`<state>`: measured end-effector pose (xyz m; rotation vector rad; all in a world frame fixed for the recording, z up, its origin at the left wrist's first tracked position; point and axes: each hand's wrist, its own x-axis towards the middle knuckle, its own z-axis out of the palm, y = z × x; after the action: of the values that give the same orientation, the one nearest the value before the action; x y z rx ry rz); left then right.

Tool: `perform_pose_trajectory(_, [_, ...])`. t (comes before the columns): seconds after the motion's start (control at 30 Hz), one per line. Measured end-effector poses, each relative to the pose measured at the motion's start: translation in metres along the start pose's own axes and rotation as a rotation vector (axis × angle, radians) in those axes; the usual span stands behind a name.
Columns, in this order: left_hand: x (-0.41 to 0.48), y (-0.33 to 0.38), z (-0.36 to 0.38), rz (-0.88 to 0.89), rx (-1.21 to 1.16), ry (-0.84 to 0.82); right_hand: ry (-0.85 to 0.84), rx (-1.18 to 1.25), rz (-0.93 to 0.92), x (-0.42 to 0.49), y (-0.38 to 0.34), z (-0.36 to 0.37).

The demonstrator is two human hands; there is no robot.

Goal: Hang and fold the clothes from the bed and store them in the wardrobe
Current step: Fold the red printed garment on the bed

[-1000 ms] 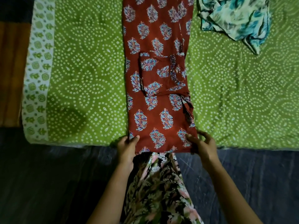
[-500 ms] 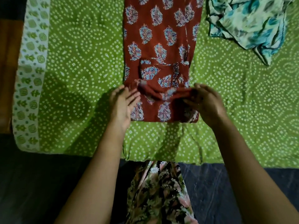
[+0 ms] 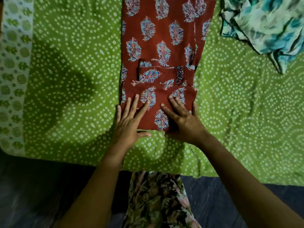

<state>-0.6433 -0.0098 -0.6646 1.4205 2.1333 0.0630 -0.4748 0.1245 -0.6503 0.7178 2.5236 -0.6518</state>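
Left hand [image 3: 130, 124], right hand [image 3: 182, 124] pressing flat on our red garment [image 3: 164, 38] | one fold laid (more needed) | teal garment [image 3: 263, 22] waits

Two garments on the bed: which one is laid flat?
The rust-red printed garment, flat under the left hand and right hand. The teal floral garment lies crumpled, upper right.

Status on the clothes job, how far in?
Done: the red printed garment lies as a long strip on the green bedspread, its near end folded up. In hand: the left hand and right hand press that fold flat. Left: more folds, the crumpled teal garment, and storing; no wardrobe is in view.
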Motion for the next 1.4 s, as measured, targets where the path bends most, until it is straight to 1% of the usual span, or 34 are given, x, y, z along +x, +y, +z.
perform_pose_trajectory(0.1, [0.003,-0.001,-0.004,0.001,0.060,0.009,0.044,-0.096,-0.034,0.000,0.003,0.002])
perform_pose_trajectory(0.17, [0.004,0.001,-0.007,-0.017,0.103,0.011,0.093,-0.132,-0.026,-0.001,-0.004,-0.002])
perform_pose_trajectory(0.23, [0.006,0.007,-0.011,-0.045,0.137,-0.026,0.062,-0.132,-0.002,-0.003,-0.009,-0.008])
perform_pose_trajectory(0.33, [0.005,0.017,-0.023,-0.067,0.165,-0.099,-0.070,-0.103,0.123,-0.009,-0.016,-0.013])
perform_pose_trajectory(0.43, [-0.001,0.027,-0.038,-0.074,0.206,-0.222,-0.121,-0.128,0.150,-0.017,-0.022,-0.021])
perform_pose_trajectory(0.47, [-0.005,0.032,-0.043,-0.078,0.220,-0.291,-0.170,-0.111,0.152,-0.022,-0.025,-0.027])
perform_pose_trajectory(0.53, [-0.016,0.041,-0.053,-0.106,0.200,-0.450,-0.357,-0.011,0.140,-0.034,-0.031,-0.041])
perform_pose_trajectory(0.6, [-0.031,0.047,-0.063,-0.169,0.038,-0.557,-0.577,0.122,0.095,-0.049,-0.034,-0.051])
perform_pose_trajectory(0.63, [-0.038,0.049,-0.069,-0.185,-0.032,-0.608,-0.639,0.182,0.067,-0.058,-0.037,-0.055])
perform_pose_trajectory(0.7, [-0.049,0.049,-0.078,-0.199,-0.110,-0.710,-0.676,0.243,0.025,-0.071,-0.043,-0.064])
perform_pose_trajectory(0.73, [-0.051,0.047,-0.081,-0.209,-0.153,-0.722,-0.699,0.220,0.030,-0.074,-0.043,-0.069])
perform_pose_trajectory(0.77, [-0.052,0.044,-0.084,-0.223,-0.195,-0.701,-0.709,0.173,0.056,-0.074,-0.044,-0.076])
perform_pose_trajectory(0.8, [-0.050,0.042,-0.089,-0.233,-0.233,-0.653,-0.683,0.116,0.096,-0.071,-0.041,-0.078])
perform_pose_trajectory(0.83, [-0.048,0.040,-0.093,-0.242,-0.272,-0.600,-0.621,0.077,0.140,-0.068,-0.039,-0.082])
perform_pose_trajectory(0.9, [-0.040,0.034,-0.100,-0.256,-0.332,-0.461,-0.406,0.091,0.236,-0.055,-0.030,-0.085])
perform_pose_trajectory(0.97, [-0.027,0.030,-0.103,-0.244,-0.283,-0.286,-0.204,0.165,0.316,-0.040,-0.020,-0.085])
perform_pose_trajectory(1.03, [-0.015,0.030,-0.100,-0.225,-0.261,-0.089,-0.043,0.155,0.372,-0.025,-0.015,-0.081])
perform_pose_trajectory(1.07, [-0.008,0.031,-0.096,-0.229,-0.270,-0.010,0.071,0.109,0.377,-0.018,-0.013,-0.079])
perform_pose_trajectory(1.13, [0.003,0.030,-0.083,-0.213,-0.243,0.133,0.330,0.051,0.300,-0.010,-0.010,-0.067])
perform_pose_trajectory(1.2, [0.009,0.026,-0.067,-0.154,-0.211,0.271,0.486,0.104,0.216,-0.008,-0.011,-0.049])
perform_pose_trajectory(1.23, [0.010,0.025,-0.057,-0.110,-0.219,0.307,0.513,0.138,0.187,-0.008,-0.013,-0.037])
perform_pose_trajectory(1.27, [0.010,0.024,-0.046,-0.065,-0.224,0.321,0.505,0.165,0.183,-0.008,-0.016,-0.026])
perform_pose_trajectory(1.33, [0.005,0.022,-0.020,-0.009,-0.176,0.282,0.408,0.168,0.205,-0.009,-0.022,-0.003])
perform_pose_trajectory(1.4, [-0.002,0.021,0.002,-0.039,-0.129,0.189,0.290,0.125,0.223,-0.009,-0.024,0.018])
